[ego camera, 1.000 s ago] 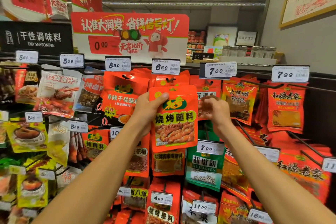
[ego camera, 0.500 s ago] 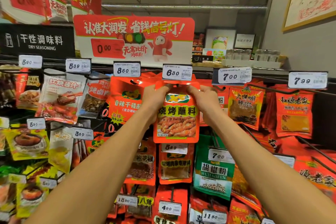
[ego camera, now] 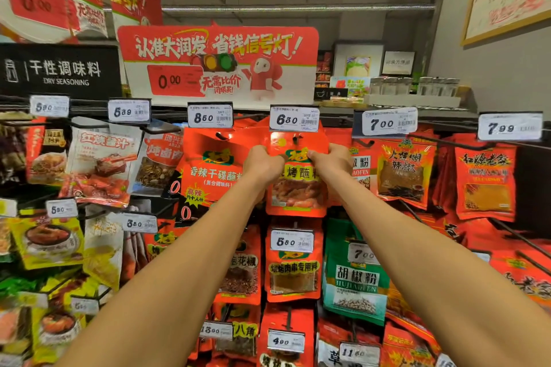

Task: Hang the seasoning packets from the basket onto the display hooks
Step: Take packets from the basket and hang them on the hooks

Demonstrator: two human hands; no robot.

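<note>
An orange-red seasoning packet (ego camera: 296, 188) with yellow lettering and a picture of skewers hangs under the 6.80 price tag (ego camera: 294, 118). My left hand (ego camera: 262, 164) pinches its upper left edge and my right hand (ego camera: 331, 161) pinches its upper right edge. The packet's hang hole sits at the tip of the display hook (ego camera: 295, 138) just below the tag. More of the same packets hang behind it. The basket is out of view.
Rows of hooks carry other packets: an orange one under the 8.50 tag (ego camera: 210, 116) to the left, a green pepper packet (ego camera: 356, 274) lower right, red ones under the 7.00 tag (ego camera: 387, 123). A red promo sign (ego camera: 219, 62) stands above the rack.
My right hand came over from the neighbouring packets and took the packet's top right corner. Both hands then lifted the packet up to the hook beneath the 6.80 tag.
</note>
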